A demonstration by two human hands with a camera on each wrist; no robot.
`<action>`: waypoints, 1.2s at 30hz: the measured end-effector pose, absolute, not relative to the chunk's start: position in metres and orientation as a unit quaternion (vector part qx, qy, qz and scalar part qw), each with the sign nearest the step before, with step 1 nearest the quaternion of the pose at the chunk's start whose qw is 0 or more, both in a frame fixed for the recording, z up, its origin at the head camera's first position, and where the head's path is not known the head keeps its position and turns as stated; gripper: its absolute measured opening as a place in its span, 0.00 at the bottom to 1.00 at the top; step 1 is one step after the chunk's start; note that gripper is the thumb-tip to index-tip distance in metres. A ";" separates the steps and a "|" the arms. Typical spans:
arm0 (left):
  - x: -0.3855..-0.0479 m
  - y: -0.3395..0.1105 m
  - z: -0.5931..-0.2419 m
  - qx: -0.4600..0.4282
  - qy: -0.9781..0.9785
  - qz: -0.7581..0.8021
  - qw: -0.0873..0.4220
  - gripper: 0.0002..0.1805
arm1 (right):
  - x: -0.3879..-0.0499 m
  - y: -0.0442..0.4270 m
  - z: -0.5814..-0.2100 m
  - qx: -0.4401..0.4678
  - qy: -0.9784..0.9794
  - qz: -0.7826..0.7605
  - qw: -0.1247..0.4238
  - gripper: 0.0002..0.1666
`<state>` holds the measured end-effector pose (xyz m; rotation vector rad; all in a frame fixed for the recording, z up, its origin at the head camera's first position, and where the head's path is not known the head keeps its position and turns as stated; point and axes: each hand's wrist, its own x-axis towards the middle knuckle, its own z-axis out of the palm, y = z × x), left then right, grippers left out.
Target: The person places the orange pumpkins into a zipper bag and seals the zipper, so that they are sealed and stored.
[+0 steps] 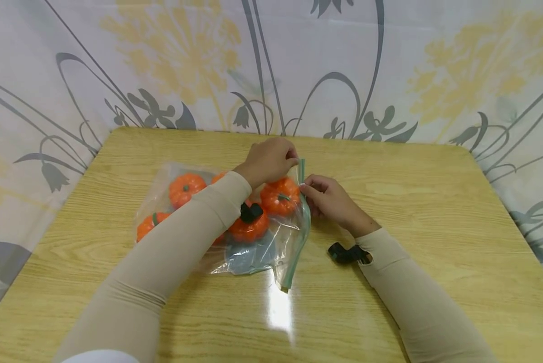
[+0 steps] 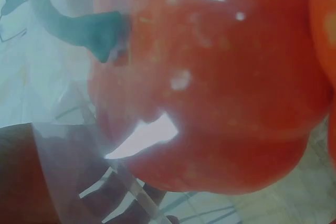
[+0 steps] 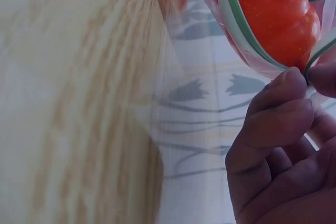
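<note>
A clear zip bag with a green closure strip lies flat, its mouth facing right. Several orange toy pumpkins with green stems are inside. My left hand reaches across the bag and pinches the far end of the strip. Just nearer, my right hand pinches the same edge between thumb and fingers. In the right wrist view the green strips stand apart above the right fingertips, a pumpkin behind them. Plastic and a large pumpkin fill most of the left wrist view.
The bag rests on a glossy wood-grain table. A flower-patterned cloth hangs along the back and sides. Black wrist devices stick out from both beige sleeves; the left sleeve covers some of the pumpkins.
</note>
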<state>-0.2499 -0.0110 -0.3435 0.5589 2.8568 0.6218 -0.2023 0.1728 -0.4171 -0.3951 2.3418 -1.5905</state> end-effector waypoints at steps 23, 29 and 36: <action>-0.256 -0.011 -0.340 0.180 0.960 0.200 0.071 0.11 | -0.201 0.177 -0.417 -0.199 0.813 -0.523 0.161 0.16; -0.254 -0.012 -0.339 0.165 0.964 0.202 0.059 0.10 | -0.201 0.177 -0.417 -0.206 0.819 -0.508 0.171 0.17; -0.253 -0.013 -0.340 0.153 0.967 0.198 0.055 0.10 | -0.200 0.178 -0.417 -0.215 0.824 -0.482 0.204 0.18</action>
